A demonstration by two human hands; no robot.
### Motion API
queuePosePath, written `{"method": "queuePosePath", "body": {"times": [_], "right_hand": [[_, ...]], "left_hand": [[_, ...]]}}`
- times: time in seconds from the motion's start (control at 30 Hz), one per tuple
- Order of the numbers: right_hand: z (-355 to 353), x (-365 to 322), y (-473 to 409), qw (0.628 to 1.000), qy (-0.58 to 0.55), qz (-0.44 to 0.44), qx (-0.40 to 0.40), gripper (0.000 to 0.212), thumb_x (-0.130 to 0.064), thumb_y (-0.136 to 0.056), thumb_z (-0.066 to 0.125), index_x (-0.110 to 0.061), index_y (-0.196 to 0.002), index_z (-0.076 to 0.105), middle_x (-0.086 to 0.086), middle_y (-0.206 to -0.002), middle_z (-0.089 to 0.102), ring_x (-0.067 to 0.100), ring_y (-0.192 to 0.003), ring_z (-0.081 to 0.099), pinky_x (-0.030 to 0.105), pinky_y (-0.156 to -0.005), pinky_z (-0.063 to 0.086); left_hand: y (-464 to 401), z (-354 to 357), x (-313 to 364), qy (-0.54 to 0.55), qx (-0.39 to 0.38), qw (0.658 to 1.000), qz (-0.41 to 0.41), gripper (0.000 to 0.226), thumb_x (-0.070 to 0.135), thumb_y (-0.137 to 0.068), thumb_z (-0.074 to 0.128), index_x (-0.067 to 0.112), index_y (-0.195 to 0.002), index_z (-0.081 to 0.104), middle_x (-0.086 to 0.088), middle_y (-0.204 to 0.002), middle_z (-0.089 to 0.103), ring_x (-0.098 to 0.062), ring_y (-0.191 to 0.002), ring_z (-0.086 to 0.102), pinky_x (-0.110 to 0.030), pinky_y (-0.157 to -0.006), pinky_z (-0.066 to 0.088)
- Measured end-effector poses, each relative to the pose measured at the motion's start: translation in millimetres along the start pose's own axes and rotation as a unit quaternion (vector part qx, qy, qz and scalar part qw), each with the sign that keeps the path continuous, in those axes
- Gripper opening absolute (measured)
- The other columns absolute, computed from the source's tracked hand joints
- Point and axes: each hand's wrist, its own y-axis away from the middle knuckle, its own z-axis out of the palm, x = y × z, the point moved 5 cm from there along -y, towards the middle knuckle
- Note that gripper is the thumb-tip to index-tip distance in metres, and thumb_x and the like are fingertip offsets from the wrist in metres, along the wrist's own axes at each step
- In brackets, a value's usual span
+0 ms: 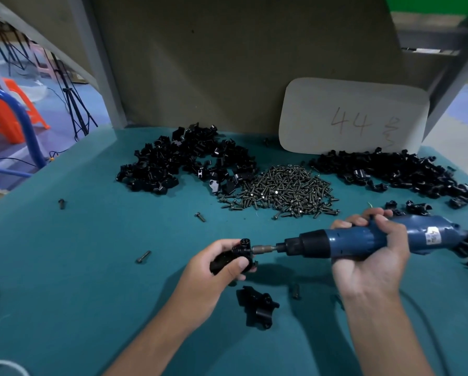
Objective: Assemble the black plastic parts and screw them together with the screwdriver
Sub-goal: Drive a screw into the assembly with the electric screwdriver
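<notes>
Nearest the camera, a teal cloth-covered table (78,267) fills the lower frame, with bare cloth on its near left side. On it, between the forearms, lies a finished black plastic assembly (257,308). Just beyond, the left hand (222,267) curls its fingers and thumb round a black plastic part pair (237,257), held above the cloth. The right hand (374,253) grips a blue electric screwdriver (363,241) lying level, its metal bit meeting the held part's right side. A few loose dark screws (143,257) lie scattered left of the hands. Farther back sit a left heap of black plastic pieces (184,161), a middle pile of dark metal screws (281,188), and a right heap of black plastic clips (390,169). Behind them a white card marked 44 (352,118) leans on a drab brown back panel (214,63). Past the table's left edge stand an orange plastic stool (2,112), a blue tube frame (24,123) and a black tripod (75,109) on a blue floor.
</notes>
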Motion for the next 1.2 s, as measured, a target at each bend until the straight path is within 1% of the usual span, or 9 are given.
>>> {"method": "queuePosePath", "body": {"times": [0.1,0.17,0.33,0.53,0.63,0.77,0.9,1.1,1.2], "right_hand": [[-2,1,1,1.0,0.008,-0.003,0.009,0.016,-0.008,-0.09,0.052,-0.024,-0.093,0.053,-0.01,-0.081,0.058,0.008,-0.065,0.052,0.025,-0.065,0.046],[-3,2,1,1.0,0.009,-0.008,0.014,0.015,-0.009,-0.091,0.054,-0.024,-0.094,0.053,-0.01,-0.081,0.058,0.008,-0.064,0.052,0.025,-0.065,0.046],[-8,2,0,0.999,0.009,-0.02,0.03,0.011,-0.017,-0.093,0.06,-0.02,-0.098,0.05,-0.01,-0.082,0.059,0.009,-0.063,0.054,0.025,-0.063,0.046],[-10,3,-1,0.999,0.017,-0.021,0.037,0.011,-0.017,-0.091,0.061,-0.019,-0.095,0.05,-0.009,-0.08,0.057,0.01,-0.064,0.054,0.025,-0.063,0.046],[-10,4,0,0.999,0.021,-0.024,0.032,0.011,-0.016,-0.092,0.059,-0.02,-0.096,0.05,-0.009,-0.08,0.057,0.009,-0.064,0.054,0.025,-0.063,0.046],[-8,5,1,0.999,0.024,-0.025,0.028,0.009,-0.015,-0.093,0.058,-0.021,-0.092,0.051,-0.009,-0.079,0.057,0.009,-0.064,0.053,0.025,-0.063,0.046],[-8,5,2,0.999,0.028,-0.027,0.028,0.008,-0.016,-0.093,0.057,-0.022,-0.09,0.052,-0.009,-0.079,0.056,0.01,-0.065,0.053,0.025,-0.063,0.046],[-7,6,3,0.999,0.027,-0.027,0.024,0.009,-0.015,-0.094,0.056,-0.022,-0.089,0.052,-0.009,-0.079,0.056,0.009,-0.064,0.053,0.025,-0.063,0.046],[-7,6,4,0.999,0.028,-0.026,0.027,0.009,-0.015,-0.094,0.055,-0.021,-0.088,0.052,-0.009,-0.078,0.056,0.009,-0.064,0.053,0.025,-0.062,0.046]], "left_hand": [[0,-2,0,-0.022,0.021,1.0,0.006,0.043,0.04,-0.072,0.08,0.033,-0.112,0.066,0.015,-0.101,0.077,0.0,-0.093,0.071,-0.009,-0.078,0.05],[-1,-2,-1,-0.028,0.029,0.999,0.007,0.044,0.041,-0.069,0.082,0.032,-0.11,0.068,0.016,-0.099,0.076,0.002,-0.092,0.07,-0.008,-0.077,0.048],[-1,-1,-5,-0.025,0.019,0.999,-0.01,0.043,0.039,-0.074,0.082,0.031,-0.113,0.068,0.009,-0.104,0.077,-0.009,-0.098,0.072,-0.023,-0.089,0.054],[-2,-1,-7,-0.023,0.022,0.999,-0.024,0.037,0.024,-0.081,0.083,0.027,-0.115,0.068,0.004,-0.106,0.077,-0.017,-0.101,0.073,-0.042,-0.099,0.055],[-2,-2,-7,-0.023,0.02,0.999,-0.026,0.037,0.026,-0.081,0.083,0.025,-0.115,0.068,0.003,-0.106,0.077,-0.018,-0.1,0.073,-0.044,-0.099,0.055],[-2,-2,-8,-0.022,0.019,0.999,-0.026,0.043,0.035,-0.075,0.083,0.025,-0.115,0.068,0.004,-0.105,0.077,-0.017,-0.099,0.073,-0.043,-0.099,0.055],[-3,-1,-10,-0.027,0.015,0.999,-0.022,0.041,0.034,-0.078,0.086,0.025,-0.115,0.068,0.006,-0.104,0.078,-0.016,-0.099,0.073,-0.044,-0.101,0.054],[-5,-2,-13,-0.028,0.018,0.999,-0.021,0.048,0.043,-0.071,0.083,0.029,-0.115,0.068,0.005,-0.107,0.077,-0.017,-0.101,0.073,-0.047,-0.1,0.054],[-5,-2,-13,-0.03,0.024,0.999,-0.019,0.047,0.043,-0.071,0.083,0.029,-0.114,0.069,0.005,-0.105,0.077,-0.017,-0.099,0.073,-0.047,-0.1,0.054]]}}
